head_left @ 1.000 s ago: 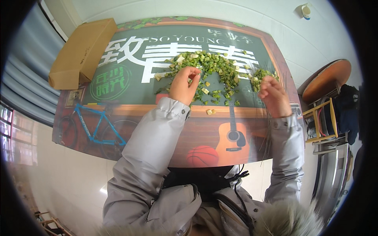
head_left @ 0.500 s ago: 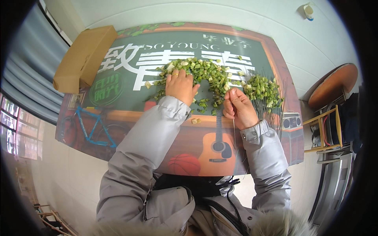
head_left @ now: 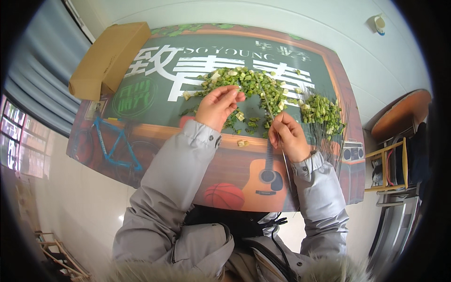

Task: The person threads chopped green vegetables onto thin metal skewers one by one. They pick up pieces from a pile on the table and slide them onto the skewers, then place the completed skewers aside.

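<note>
View from above of a person in grey jacket sleeves working with two bare hands at a worktop covered in a printed chalkboard scene. The right hand pinches a thin dark stick between thumb and fingers; the stick slants up and left over a heap of chopped green vegetable pieces, some of them pale cream. The heap curves in an arch across the middle of the worktop. The left hand hangs at the heap's near left side, its thumb and forefinger narrowly spaced; whether they hold a small piece, I cannot tell.

Right of the heap, beyond the right hand, lies a bundle of thin dark sticks with green pieces clustered at their far ends. A few pale cubes lie nearer the person, between the hands. A cardboard box rests at the far left corner, beside a blue-grey curtain.
</note>
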{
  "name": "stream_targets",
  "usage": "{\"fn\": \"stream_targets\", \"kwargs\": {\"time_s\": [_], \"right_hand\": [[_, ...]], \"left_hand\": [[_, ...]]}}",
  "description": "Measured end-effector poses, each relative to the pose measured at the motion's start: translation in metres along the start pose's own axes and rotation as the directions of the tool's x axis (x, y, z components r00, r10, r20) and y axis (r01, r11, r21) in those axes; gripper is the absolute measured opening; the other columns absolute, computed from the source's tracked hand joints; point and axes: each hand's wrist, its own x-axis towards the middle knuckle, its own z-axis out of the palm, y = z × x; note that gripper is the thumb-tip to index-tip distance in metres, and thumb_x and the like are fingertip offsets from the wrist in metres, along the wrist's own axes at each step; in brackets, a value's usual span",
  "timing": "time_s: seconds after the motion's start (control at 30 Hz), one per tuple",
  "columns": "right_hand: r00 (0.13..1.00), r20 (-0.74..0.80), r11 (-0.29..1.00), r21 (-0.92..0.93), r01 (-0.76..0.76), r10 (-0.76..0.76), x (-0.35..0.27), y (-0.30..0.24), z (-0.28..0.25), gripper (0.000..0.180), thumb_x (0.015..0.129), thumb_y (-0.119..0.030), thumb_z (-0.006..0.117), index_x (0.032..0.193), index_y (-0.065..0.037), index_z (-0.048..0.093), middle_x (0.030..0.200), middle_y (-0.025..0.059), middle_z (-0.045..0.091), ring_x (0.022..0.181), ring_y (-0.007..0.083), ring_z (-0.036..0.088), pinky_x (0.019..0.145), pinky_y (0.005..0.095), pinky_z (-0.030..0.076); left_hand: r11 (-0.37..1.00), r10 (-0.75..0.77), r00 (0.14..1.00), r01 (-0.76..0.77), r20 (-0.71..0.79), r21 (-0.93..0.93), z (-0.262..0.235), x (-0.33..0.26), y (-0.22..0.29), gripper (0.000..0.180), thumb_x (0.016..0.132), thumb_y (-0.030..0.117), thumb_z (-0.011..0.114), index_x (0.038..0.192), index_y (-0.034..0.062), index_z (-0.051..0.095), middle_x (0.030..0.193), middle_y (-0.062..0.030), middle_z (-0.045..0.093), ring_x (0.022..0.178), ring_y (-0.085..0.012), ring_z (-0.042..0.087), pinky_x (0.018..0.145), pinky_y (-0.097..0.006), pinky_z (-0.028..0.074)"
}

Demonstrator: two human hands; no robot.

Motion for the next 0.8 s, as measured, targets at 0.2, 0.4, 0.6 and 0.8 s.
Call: {"fn": "stream_targets", "kwargs": {"time_s": [0.2, 0.4, 0.6, 0.8], "right_hand": [[0.985, 0.172, 0.957, -0.287, 0.029, 0.022, -0.004, 0.012, 0.009, 0.019, 0.094, -0.016, 0.047, 0.077, -0.007, 0.043, 0.059, -0.0035, 0.043, 0.051, 0.0032, 0.036, 0.047, 0.0191, 0.029], [0.987, 0.153, 0.954, -0.299, 0.006, 0.042, -0.008, 0.017, 0.011, 0.019, 0.092, -0.014, 0.049, 0.076, -0.006, 0.044, 0.058, -0.0069, 0.039, 0.05, 0.0002, 0.033, 0.045, 0.0184, 0.026], [0.991, 0.129, 0.96, -0.279, 0.012, 0.025, -0.008, 0.014, 0.013, 0.019, 0.093, -0.015, 0.049, 0.076, -0.006, 0.045, 0.057, -0.0065, 0.04, 0.049, 0.001, 0.035, 0.044, 0.0183, 0.027], [0.992, 0.119, 0.956, -0.292, 0.005, 0.031, -0.008, 0.013, 0.014, 0.02, 0.093, -0.016, 0.049, 0.076, -0.006, 0.045, 0.057, -0.006, 0.04, 0.049, 0.0015, 0.036, 0.045, 0.0181, 0.028]], "left_hand": [[0.92, -0.059, 0.997, 0.035, -0.049, -0.391, -0.014, 0.006, -0.003, 0.017, 0.089, 0.017, 0.056, 0.099, 0.0035, 0.058, 0.091, -0.0077, 0.058, 0.086, -0.0164, 0.055, 0.071, -0.024, 0.044], [0.876, -0.068, 0.995, 0.022, -0.079, -0.481, -0.015, 0.006, -0.003, 0.015, 0.089, 0.016, 0.055, 0.099, 0.0041, 0.058, 0.09, -0.0061, 0.058, 0.088, -0.0152, 0.055, 0.071, -0.023, 0.044], [0.851, -0.061, 0.998, 0.043, -0.016, -0.523, -0.016, 0.007, -0.002, 0.018, 0.09, 0.014, 0.055, 0.103, 0.002, 0.057, 0.09, -0.0057, 0.056, 0.087, -0.0137, 0.053, 0.071, -0.023, 0.045], [0.841, -0.041, 0.999, 0.032, -0.006, -0.54, -0.014, 0.006, 0.001, 0.022, 0.089, 0.013, 0.056, 0.107, 0.0006, 0.057, 0.088, -0.0052, 0.055, 0.085, -0.0132, 0.052, 0.07, -0.023, 0.044]]}}
